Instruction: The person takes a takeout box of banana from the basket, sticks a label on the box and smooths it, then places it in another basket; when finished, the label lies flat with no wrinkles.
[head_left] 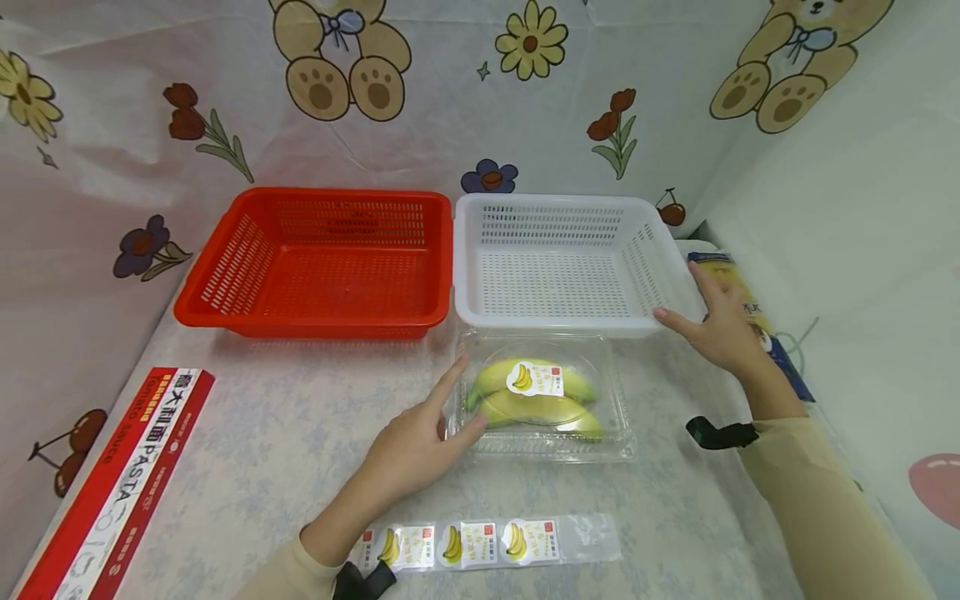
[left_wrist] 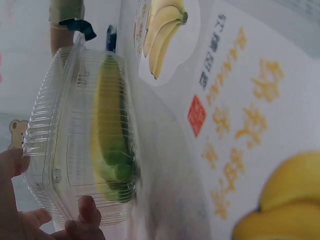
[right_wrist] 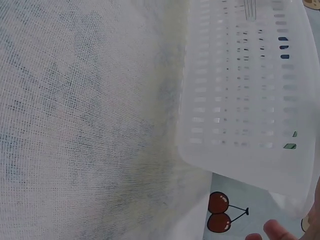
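Observation:
A clear plastic clamshell box point(head_left: 618, 425) with yellow-green bananas point(head_left: 536, 408) inside sits on the table. A banana sticker point(head_left: 535, 378) shows on its top. At its left end is my left hand point(head_left: 408, 450), index finger and thumb spread, fingertips right at the box's edge. In the left wrist view its fingers point(left_wrist: 86, 211) come up against the box's side. My right hand point(head_left: 723, 329) is at the front right corner of a white plastic basket point(head_left: 566, 323), the thumb at the rim and the other fingers stretched along the right side.
A red basket point(head_left: 322, 321) stands left of the white one. A red pasta box point(head_left: 120, 483) lies at the left. A strip of banana stickers point(head_left: 468, 543) lies in front. A blue and yellow packet point(head_left: 780, 350) is partly behind my right hand, beside the wall.

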